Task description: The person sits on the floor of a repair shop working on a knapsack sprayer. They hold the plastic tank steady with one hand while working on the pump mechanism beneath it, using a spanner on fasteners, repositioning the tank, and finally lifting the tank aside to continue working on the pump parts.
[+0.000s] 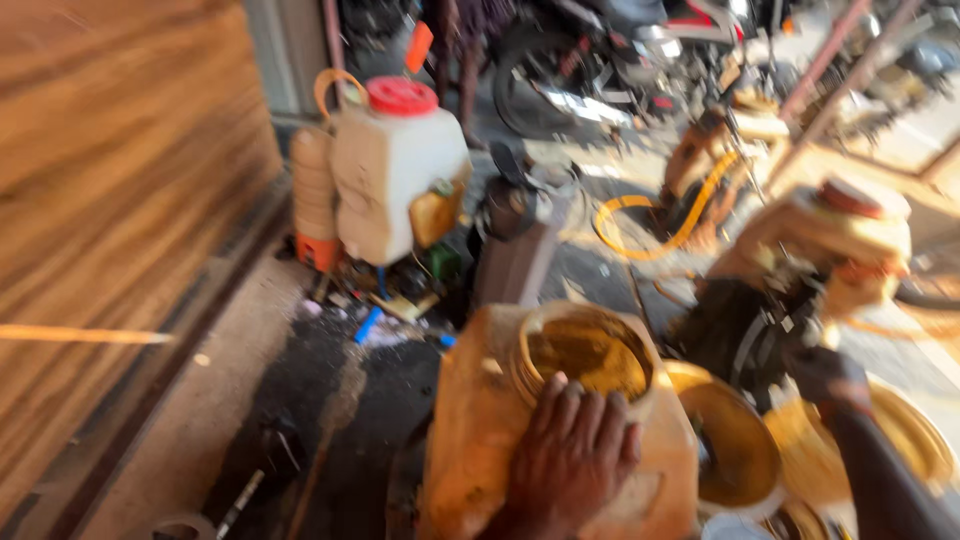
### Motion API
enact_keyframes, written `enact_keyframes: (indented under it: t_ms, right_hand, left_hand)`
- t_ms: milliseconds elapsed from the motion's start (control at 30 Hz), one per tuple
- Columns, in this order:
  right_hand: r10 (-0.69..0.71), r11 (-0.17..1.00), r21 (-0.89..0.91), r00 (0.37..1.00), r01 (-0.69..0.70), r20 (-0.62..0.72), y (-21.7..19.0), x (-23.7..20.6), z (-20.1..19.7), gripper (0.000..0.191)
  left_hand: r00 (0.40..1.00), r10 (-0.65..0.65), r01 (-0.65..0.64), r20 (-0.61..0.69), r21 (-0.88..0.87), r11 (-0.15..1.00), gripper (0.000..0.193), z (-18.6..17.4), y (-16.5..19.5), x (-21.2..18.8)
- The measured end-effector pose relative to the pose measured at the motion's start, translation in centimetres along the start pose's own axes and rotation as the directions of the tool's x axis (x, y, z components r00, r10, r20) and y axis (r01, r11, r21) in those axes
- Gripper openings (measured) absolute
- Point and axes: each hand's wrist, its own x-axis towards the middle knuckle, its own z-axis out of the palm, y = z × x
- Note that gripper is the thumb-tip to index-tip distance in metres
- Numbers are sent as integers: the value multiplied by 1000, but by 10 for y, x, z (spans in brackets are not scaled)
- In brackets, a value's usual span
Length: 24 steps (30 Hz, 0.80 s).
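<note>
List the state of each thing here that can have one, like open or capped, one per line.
Yellow tank: uncapped, wide mouth open, left hand resting on its rim.
White sprayer tank: upright, closed with a red cap.
Yellow hose: lying in a loop on the ground.
Right hand: on dark, blurred machinery; grip unclear.

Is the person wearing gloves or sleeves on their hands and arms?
No gloves show: both hands look bare and smudged with grime. The left hand has no ring or watch that shows, and its wrist is cut off by the picture's edge. The right hand is in shadow and blurred; its forearm looks dark, so a sleeve cannot be told.
</note>
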Motion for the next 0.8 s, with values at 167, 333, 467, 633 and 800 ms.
enact_keyframes:
  t_ms: [167,333,467,633,800]
  right_hand:
    - [-179,982,24,956,189,-233,25,8,-2,24]
    - [-167,976,69,911,207,-376,38,5,9,15]
    - [128,834,551,983,-33,-134,49,0,21,26]
    - [377,11,888,825,-459,421,28,-19,41,27]
    - [108,-90,836,829,-542,549,19,-55,76,26]
  left_hand:
    - [999,-20,19,47,18,1000,27,2,11,1]
    - [998,-26,22,64,60,998,27,1,10,13]
    - [999,-28,26,37,60,998,28,0,14,12]
    - [999,3,-1,-32,69,998,29,-7,18,19]
    - [1000,-28,28,0,50,998,28,-7,18,20]
